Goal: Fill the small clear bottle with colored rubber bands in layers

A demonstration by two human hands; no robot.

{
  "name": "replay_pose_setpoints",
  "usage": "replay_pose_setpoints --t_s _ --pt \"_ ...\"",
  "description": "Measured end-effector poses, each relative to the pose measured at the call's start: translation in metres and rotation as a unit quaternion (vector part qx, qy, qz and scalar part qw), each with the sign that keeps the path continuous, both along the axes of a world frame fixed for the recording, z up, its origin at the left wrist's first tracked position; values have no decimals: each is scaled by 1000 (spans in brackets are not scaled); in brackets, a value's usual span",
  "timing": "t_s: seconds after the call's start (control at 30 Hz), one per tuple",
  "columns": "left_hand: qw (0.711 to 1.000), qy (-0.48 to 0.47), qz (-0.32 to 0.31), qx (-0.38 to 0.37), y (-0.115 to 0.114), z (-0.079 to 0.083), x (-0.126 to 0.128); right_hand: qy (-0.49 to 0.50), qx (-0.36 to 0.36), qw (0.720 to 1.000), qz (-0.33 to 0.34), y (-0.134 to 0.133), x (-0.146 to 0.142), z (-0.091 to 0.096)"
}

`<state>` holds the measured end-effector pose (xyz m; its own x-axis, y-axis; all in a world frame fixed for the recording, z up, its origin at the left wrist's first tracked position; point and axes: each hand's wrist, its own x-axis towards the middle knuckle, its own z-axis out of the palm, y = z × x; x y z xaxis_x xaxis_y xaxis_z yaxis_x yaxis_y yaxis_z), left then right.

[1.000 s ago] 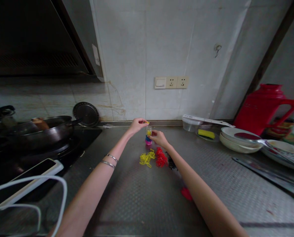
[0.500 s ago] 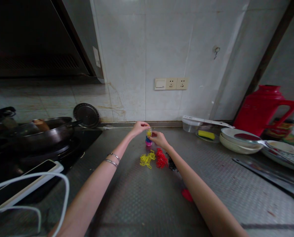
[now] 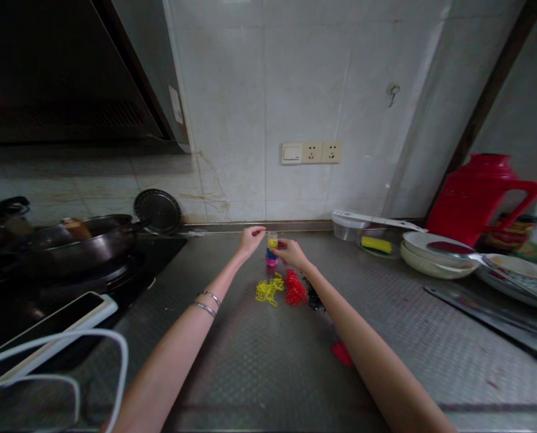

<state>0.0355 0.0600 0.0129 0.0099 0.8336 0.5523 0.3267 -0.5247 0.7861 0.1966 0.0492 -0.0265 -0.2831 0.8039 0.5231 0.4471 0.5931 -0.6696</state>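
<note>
A small clear jar stands upright on the counter, with pink, blue and yellow layers inside. My right hand grips its right side. Just left of the jar's mouth, my left hand is closed in a pinch, apart from the jar; whatever the fingertips hold is too small to see. Nearer me lie a pile of thin yellow loops, a pile of red loops and a black pile, partly hidden by my right forearm. A flat red piece lies beside that forearm.
At left, a pan sits on the stove, with a white-edged device and white cable in front. To the right are a plastic tub, yellow sponge, stacked bowls, a knife and a red thermos.
My left hand has moved from the jar's mouth slightly left and down, uncovering the rim. My right hand keeps its grip on the jar.
</note>
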Motion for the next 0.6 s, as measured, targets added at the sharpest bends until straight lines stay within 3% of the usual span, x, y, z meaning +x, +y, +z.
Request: replay_pose_setpoints --t_s 0.23,0.5,0.6 --pt "993 -27 -109 -40 -1 -33 8 5 0 1000 14 -4 1 4" --pt "995 20 -95 -11 4 -34 8 8 -22 999 29 -3 0 5" --pt "995 37 -93 -2 4 -33 6 -13 -59 998 31 -4 6 13"
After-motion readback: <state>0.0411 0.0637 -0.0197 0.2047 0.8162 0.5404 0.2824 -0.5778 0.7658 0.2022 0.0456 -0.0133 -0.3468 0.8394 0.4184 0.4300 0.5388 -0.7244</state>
